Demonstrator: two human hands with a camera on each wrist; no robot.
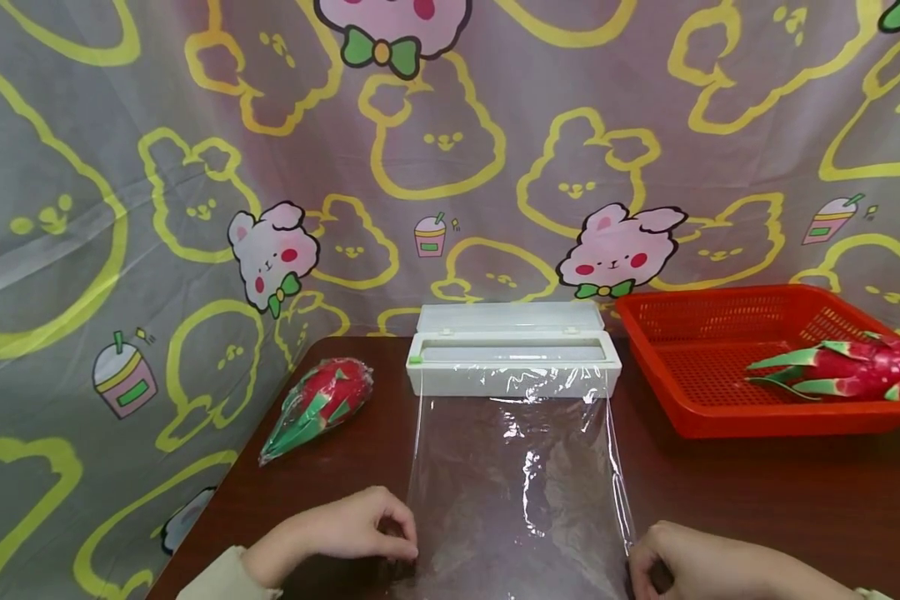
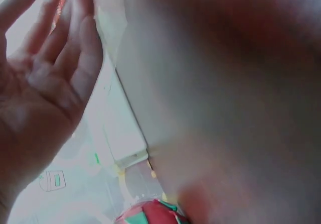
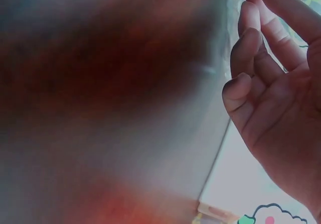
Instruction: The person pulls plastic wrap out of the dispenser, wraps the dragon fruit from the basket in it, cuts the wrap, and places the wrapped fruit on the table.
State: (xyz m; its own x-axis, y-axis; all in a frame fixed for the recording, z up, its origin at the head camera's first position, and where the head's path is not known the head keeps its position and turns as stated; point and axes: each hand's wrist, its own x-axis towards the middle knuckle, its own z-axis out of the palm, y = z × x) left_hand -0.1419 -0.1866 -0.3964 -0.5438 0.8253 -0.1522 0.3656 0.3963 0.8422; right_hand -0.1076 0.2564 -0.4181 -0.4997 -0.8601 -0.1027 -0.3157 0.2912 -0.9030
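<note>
A sheet of clear cling film (image 1: pixel 487 475) runs from the white cling film dispenser (image 1: pixel 513 379) down over the brown table toward me. At its left edge my left hand (image 1: pixel 356 525) pinches the film between thumb and fingers. My right hand (image 1: pixel 701 562) grips the opposite edge, partly cut off by the bottom of the head view. In the left wrist view the left palm (image 2: pixel 45 93) shows, its fingertips running out at the top. The right hand (image 3: pixel 281 98) appears in its own wrist view with curled fingers. The film's near end is out of sight.
Left of the dispenser lies a red dragon fruit (image 1: pixel 333 392) wrapped in film. A red plastic basket (image 1: pixel 720 421) at the right holds another dragon fruit (image 1: pixel 855 367). Behind the table (image 1: pixel 780 500) hangs a patterned curtain (image 1: pixel 495 150), which also runs along the left side.
</note>
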